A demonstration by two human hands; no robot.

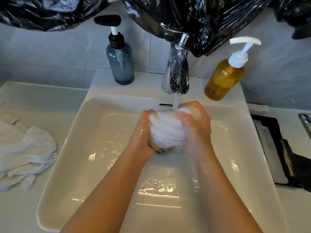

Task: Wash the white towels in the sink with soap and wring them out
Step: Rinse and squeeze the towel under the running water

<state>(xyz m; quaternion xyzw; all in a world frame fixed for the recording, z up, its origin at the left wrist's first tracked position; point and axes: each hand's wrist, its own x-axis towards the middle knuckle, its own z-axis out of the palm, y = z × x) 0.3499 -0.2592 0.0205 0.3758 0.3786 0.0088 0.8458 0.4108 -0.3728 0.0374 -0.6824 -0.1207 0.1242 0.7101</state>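
A wet white towel [165, 130], bunched into a ball, is held over the middle of the white sink [94, 132]. My left hand [142, 133] grips its left side and my right hand [198, 128] grips its right side; both hands are wet and soapy. Water runs from the chrome faucet [177, 69] onto the top of the towel. Another white towel [25, 152] lies crumpled on the counter left of the sink. The drain is mostly hidden under the held towel.
A dark blue pump bottle [120, 64] stands behind the sink at the left, an amber pump bottle [224, 78] at the right. Black plastic sheeting [210, 19] hangs over the wall above. Dark flat items [276, 148] lie on the counter at the right.
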